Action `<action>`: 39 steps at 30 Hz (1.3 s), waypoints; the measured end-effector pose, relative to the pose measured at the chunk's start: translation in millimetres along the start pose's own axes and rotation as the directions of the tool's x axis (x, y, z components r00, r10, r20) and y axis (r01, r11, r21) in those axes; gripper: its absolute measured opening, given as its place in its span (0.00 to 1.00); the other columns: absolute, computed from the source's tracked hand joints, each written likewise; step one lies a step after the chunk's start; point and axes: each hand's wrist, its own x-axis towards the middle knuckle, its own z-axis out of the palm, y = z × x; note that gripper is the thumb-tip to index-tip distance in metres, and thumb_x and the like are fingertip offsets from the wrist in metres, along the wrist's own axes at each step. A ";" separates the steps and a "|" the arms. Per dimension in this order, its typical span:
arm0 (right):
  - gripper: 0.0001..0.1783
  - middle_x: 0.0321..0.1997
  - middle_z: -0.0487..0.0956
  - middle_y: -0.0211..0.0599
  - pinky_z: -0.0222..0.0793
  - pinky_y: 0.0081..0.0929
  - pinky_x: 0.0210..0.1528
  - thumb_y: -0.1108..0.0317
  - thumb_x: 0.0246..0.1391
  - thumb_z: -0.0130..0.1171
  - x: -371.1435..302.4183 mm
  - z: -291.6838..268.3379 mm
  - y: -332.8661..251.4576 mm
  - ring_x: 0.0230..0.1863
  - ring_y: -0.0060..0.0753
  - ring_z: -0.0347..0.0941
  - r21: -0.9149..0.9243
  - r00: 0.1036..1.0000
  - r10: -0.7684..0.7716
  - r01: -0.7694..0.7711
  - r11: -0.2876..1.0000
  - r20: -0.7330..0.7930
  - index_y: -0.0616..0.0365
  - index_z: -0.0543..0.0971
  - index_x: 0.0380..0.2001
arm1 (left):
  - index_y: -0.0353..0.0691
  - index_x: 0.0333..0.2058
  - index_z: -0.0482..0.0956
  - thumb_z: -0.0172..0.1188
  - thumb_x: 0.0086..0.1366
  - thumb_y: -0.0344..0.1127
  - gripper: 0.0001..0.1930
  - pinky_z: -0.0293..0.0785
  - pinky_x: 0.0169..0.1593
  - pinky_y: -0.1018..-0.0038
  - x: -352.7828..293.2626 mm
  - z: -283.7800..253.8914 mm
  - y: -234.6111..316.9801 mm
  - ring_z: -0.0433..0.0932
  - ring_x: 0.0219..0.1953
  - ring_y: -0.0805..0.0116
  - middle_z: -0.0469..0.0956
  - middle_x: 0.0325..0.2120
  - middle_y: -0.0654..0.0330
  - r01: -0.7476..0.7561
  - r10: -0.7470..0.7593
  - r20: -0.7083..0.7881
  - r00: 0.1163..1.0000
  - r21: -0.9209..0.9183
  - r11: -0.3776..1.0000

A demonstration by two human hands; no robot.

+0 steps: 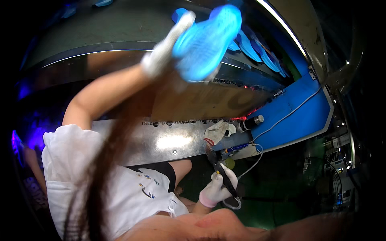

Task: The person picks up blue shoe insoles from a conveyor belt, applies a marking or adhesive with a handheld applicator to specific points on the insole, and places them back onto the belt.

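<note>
My left hand (163, 52), in a white glove, is raised at the upper middle and grips a light-blue, foot-shaped shoe insole (207, 46). Motion smears the insole, and part of the hand is behind it. Lower right, my right hand (219, 186), in a white glove with a pink cuff, is closed around a long black tool (228, 180) with a small yellow spot on it. I cannot make out the tool's exact kind; a pale loop hangs at its lower end.
Several blue insoles (257, 50) lie on the dark green belt (108, 30). A metal ledge (132, 138) carries a spare white glove (216, 131) and a dark bottle (248, 123). A blue panel (295, 114) with a grey cable stands at the right.
</note>
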 end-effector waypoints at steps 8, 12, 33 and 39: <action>0.17 0.37 0.79 0.47 0.69 0.17 0.29 0.85 0.46 0.52 -21.3 15.1 40.8 0.27 0.24 0.73 -0.123 0.976 0.214 -0.209 0.970 0.029 0.69 0.74 0.44 | 0.35 0.46 0.78 0.56 0.62 0.38 0.17 0.74 0.52 0.59 107.9 -54.6 82.6 0.78 0.45 0.52 0.79 0.43 0.52 -0.313 0.228 0.378 0.897 0.909 -0.277; 0.15 0.38 0.79 0.43 0.70 0.18 0.32 0.84 0.47 0.56 -16.5 24.4 40.5 0.29 0.24 0.73 -0.147 0.913 0.409 -0.404 0.903 0.005 0.69 0.76 0.41 | 0.38 0.33 0.83 0.47 0.66 0.44 0.19 0.75 0.44 0.58 87.6 -93.4 125.6 0.80 0.37 0.47 0.82 0.31 0.47 0.135 0.218 0.016 0.976 0.741 -0.658; 0.13 0.38 0.81 0.40 0.75 0.22 0.42 0.81 0.47 0.65 -7.3 118.8 96.0 0.37 0.27 0.77 -0.204 0.780 0.610 -0.581 0.788 0.138 0.69 0.79 0.39 | 0.53 0.62 0.67 0.52 0.66 0.49 0.27 0.63 0.60 0.46 55.0 -379.1 223.8 0.67 0.63 0.52 0.67 0.63 0.59 0.717 0.504 -0.622 0.599 0.136 -0.684; 0.14 0.36 0.80 0.39 0.75 0.21 0.41 0.82 0.47 0.64 -10.5 120.4 91.0 0.36 0.26 0.77 -0.207 0.770 0.614 -0.581 0.787 0.174 0.69 0.78 0.39 | 0.49 0.57 0.73 0.52 0.66 0.51 0.24 0.67 0.58 0.49 34.1 -411.4 218.6 0.71 0.59 0.51 0.71 0.59 0.59 0.612 0.505 -0.527 0.684 0.036 -0.790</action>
